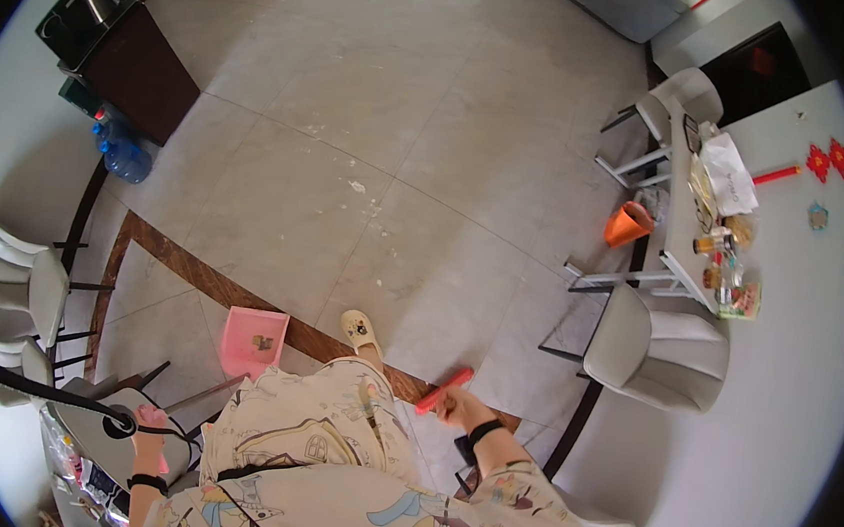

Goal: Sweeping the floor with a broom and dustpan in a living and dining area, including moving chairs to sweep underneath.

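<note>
Right hand (463, 408) closed around a red broom handle (444, 390), gripping it near the top end; a black band sits on the wrist just behind. Left hand (148, 440) wrapped on the long handle (184, 401) of a pink dustpan (254, 342), fingers curled round it (grip partly hidden by the fisheye rim). Dustpan pan rests on the tiled floor (374, 129) ahead of the left hand, some debris inside. A cream slipper (362, 332) is on the floor between the two hands, nearer the right. Grey chair (660, 350) well off to the right of the right hand.
</note>
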A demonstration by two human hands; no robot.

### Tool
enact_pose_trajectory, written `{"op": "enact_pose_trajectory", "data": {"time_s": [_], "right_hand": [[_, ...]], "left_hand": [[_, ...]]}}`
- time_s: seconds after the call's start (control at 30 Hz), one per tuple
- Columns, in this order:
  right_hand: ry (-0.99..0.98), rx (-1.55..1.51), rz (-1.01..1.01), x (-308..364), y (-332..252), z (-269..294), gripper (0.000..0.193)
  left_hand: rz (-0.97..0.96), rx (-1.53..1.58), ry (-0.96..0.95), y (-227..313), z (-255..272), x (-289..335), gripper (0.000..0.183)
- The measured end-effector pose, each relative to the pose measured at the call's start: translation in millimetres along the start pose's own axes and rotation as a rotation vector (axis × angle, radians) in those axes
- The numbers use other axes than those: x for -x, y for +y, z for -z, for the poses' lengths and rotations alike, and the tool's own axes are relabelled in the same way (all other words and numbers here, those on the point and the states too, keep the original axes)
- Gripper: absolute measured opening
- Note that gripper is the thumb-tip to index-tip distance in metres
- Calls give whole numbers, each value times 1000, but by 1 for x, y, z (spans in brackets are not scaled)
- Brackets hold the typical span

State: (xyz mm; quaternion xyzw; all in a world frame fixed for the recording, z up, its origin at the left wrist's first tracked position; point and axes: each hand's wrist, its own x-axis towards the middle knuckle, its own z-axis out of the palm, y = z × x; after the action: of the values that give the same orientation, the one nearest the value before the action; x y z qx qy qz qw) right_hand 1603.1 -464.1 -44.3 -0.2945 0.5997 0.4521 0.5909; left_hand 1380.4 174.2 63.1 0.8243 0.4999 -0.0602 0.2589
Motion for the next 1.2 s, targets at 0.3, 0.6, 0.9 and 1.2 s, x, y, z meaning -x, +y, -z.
{"op": "enact_pose_trajectory", "data": {"time_s": [0.3, 0.6, 0.9, 1.2], "right_hand": [[-201, 60, -82, 53, -204, -198, 18], [-255, 219, -56, 76, -260, -384, 26], [-583, 241, -28, 47, -226, -363, 16], [67, 1253, 211, 79, -169, -216, 23]], "left_hand": [[382, 315, 53, 57, -23, 124, 21], [678, 528, 184, 30, -75, 274, 31], [864, 709, 506, 27, -167, 409, 19], [1014, 663, 815, 88, -221, 560, 16]]}}
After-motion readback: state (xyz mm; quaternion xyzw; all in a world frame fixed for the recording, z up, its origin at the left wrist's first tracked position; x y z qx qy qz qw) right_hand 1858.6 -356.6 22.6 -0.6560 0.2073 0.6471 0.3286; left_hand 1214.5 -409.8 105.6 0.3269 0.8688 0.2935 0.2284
